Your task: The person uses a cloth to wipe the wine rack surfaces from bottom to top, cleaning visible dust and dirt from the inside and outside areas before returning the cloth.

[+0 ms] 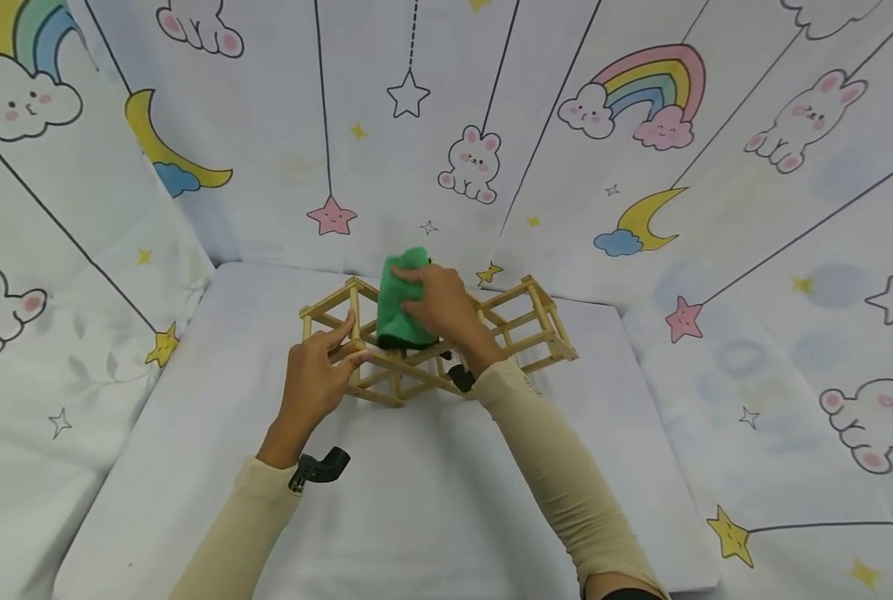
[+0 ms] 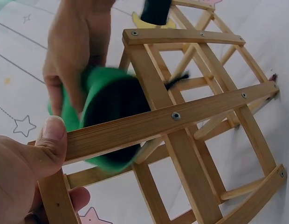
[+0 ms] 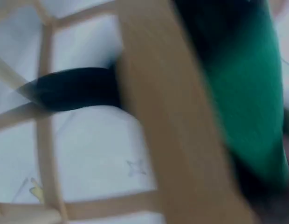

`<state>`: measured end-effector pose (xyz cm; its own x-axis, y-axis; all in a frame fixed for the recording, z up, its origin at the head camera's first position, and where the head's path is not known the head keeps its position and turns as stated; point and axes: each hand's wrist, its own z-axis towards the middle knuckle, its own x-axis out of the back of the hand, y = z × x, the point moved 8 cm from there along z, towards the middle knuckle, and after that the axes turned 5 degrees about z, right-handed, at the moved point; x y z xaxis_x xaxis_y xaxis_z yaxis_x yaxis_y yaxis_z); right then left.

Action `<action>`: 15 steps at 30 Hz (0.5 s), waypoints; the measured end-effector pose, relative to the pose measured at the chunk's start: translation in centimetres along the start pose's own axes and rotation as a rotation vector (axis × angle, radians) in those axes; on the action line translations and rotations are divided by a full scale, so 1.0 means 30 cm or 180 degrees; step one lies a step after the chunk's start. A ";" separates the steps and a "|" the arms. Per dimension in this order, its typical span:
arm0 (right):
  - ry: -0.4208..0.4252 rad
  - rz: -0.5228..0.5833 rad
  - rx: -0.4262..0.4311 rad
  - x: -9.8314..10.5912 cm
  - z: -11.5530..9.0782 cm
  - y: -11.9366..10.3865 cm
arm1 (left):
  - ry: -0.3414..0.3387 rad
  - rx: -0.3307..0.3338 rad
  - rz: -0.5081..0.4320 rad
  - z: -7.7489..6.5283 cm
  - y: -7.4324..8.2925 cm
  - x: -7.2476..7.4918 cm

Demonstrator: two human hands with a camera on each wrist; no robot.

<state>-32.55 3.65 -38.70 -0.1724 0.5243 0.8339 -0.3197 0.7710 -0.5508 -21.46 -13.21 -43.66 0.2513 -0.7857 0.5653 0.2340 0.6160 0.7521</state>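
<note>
The right hand (image 1: 446, 304) is clamped on a soft green piece (image 1: 401, 308), index finger laid along its upper part; the head view hides most of the other fingers, and the right wrist view is too blurred to make out the grip. The left hand (image 1: 314, 375) pinches a corner of a wooden rack (image 2: 191, 112), thumb on the near rail; its other fingers are partly hidden behind the wood.

The green piece is at the middle of the rack, partly behind the near rail in the left wrist view, which cuts across it. Its end gapes like a pouch with a dark inside; whether anything is in there cannot be told. A thin dark strand (image 2: 177, 81) shows beside it, too smeared to identify. The rack is made of bolted slats with gaps between, and the arms and the green piece cover its centre.

Through the bars in the right wrist view shows a dark curved shape (image 3: 79, 88), its ends lost in blur and behind a slat. The rack stands on a white-covered tabletop (image 1: 416, 492), its near edge cut off by the frame. Beige sleeves (image 1: 554, 467) cover both forearms. Behind hangs a printed backdrop (image 1: 266, 125), cropped all round.
</note>
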 end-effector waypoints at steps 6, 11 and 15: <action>-0.0012 -0.0432 0.0364 -0.078 -0.003 -0.019 | 0.0021 0.0011 0.0044 -0.001 -0.009 0.005; 0.0072 0.0271 0.0073 0.026 -0.054 -0.011 | 0.0010 0.0039 0.0019 0.000 -0.007 0.008; 0.1099 0.0921 0.0142 0.178 -0.171 0.001 | -0.0006 0.0039 0.0002 0.003 -0.004 0.006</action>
<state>-28.71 8.33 -34.42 0.0580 0.8117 0.5812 -0.3452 0.5626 -0.7512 -21.51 -13.42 -43.62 0.2497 -0.7854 0.5664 0.2225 0.6158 0.7559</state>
